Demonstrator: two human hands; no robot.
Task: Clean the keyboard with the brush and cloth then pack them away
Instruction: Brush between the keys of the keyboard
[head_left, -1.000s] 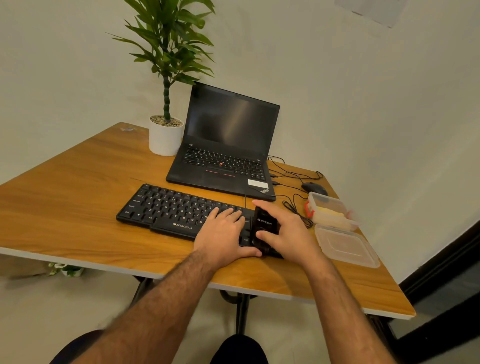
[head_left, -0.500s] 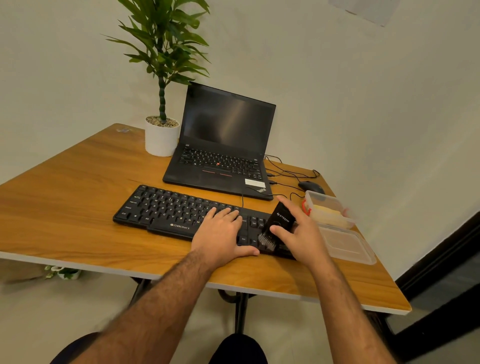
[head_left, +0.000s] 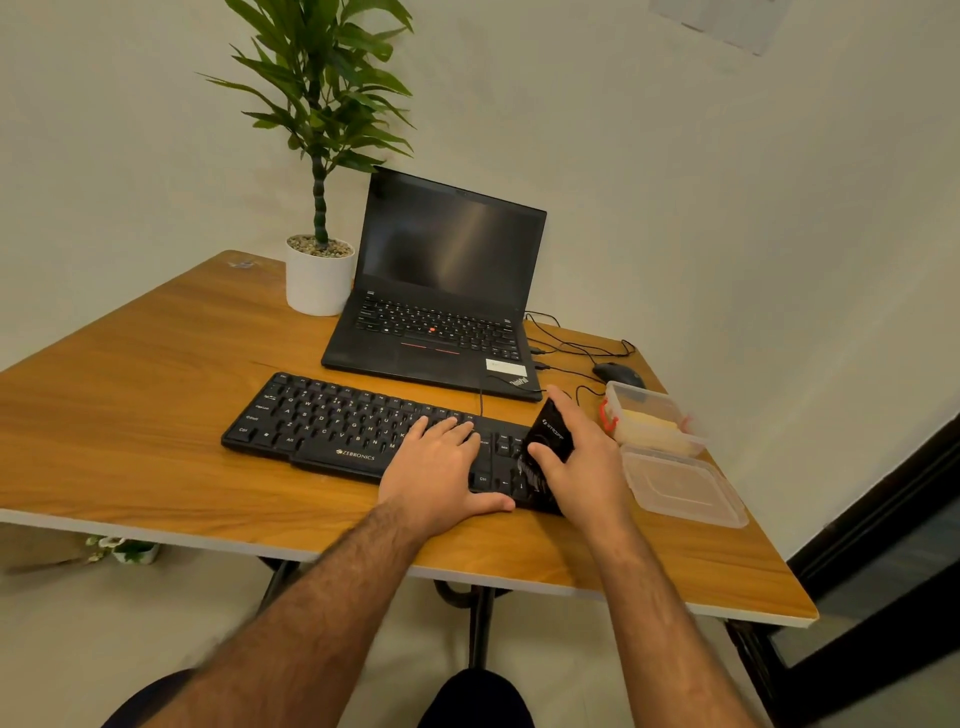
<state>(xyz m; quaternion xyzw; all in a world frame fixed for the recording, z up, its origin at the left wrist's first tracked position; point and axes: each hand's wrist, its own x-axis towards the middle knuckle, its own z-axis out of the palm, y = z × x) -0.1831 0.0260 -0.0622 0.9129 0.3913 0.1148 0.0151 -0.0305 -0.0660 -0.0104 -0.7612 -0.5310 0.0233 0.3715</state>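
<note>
Right hand grips the black brush, thumb on the near face, fingers wrapped over the far edge. Brush is tilted, bristle end down on the right end of the keyboard, over the arrow/nav key area. Bristles are blurred, can't make out detail.

Left hand lies flat on the keyboard, fingers straight and relaxed across the keys right of centre, thumb splayed along the front edge. It holds nothing, just pressing down on the board.

Keyboard is black, wired, sits square-ish on the wooden bench, near the front edge. Its cable runs up toward the laptop.

Just right of the right hand: clear plastic container with a red latch, something pale yellow inside, probably the cloth but can't tell. Its lid lies flat on the bench right beside it, nearer the front.

Behind the keyboard: open black laptop, screen dark. Black mouse and loose cables behind the container. White pot with a green plant at the laptop's left, touching or nearly so.
</note>
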